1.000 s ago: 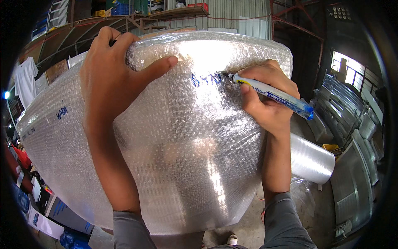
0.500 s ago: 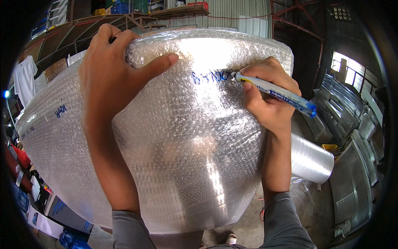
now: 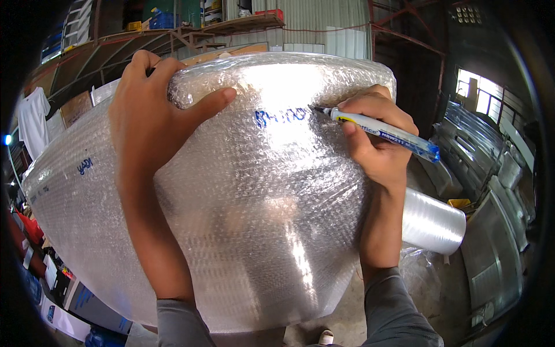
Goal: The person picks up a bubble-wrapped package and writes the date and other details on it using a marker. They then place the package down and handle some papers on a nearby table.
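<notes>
A large panel-like item wrapped in clear bubble wrap [image 3: 248, 231] fills the middle of the view. My right hand [image 3: 381, 136] is closed round a white and blue marker [image 3: 393, 132]. Its dark tip is at the wrap, just right of blue handwriting [image 3: 280, 117] near the far edge. My left hand [image 3: 147, 113] spreads over the wrap's far left part, fingers curling over the far edge and thumb stretched toward the writing. Another blue handwritten mark [image 3: 85, 166] shows on the wrap farther left. What lies inside the wrap cannot be made out.
A roll of clear plastic film [image 3: 433, 221] is at the right, beyond my forearm. Wrapped panels [image 3: 494, 260] lean along the right side. A wooden shelf [image 3: 243, 24] with bins runs across the back. A white shirt [image 3: 34, 118] hangs at the left.
The marker tip has moved slightly, now right of the last character, and another stroke shows in the writing. The view has shifted a little. My left hand keeps its place on the wrap.
</notes>
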Available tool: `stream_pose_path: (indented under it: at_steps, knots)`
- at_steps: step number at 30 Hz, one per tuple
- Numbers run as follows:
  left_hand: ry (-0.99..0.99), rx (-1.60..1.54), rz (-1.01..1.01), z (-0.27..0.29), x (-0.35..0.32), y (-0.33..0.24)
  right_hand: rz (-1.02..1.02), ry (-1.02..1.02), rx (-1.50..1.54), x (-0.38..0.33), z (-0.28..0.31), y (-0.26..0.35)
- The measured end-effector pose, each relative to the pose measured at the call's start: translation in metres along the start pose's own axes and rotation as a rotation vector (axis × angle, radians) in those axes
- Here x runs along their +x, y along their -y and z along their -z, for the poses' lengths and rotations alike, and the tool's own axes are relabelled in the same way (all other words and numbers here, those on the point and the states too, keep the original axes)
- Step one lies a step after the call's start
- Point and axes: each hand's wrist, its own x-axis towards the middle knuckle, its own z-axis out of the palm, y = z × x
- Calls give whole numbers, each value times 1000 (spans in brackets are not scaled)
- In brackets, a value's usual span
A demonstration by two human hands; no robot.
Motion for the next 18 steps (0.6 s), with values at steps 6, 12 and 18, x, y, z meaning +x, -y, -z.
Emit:
stream_pose_path:
  at_steps: [6,12,18]
  knots:
    - [-13,-16,-15,-1,0,0,-25,-6,-31,0,-2,2]
    - [-31,20,-50,-2,0,2,53,13,-109,4,-4,0]
    - [7,2,-18,-1,-6,-3,71,92,-126,-4,3,2]
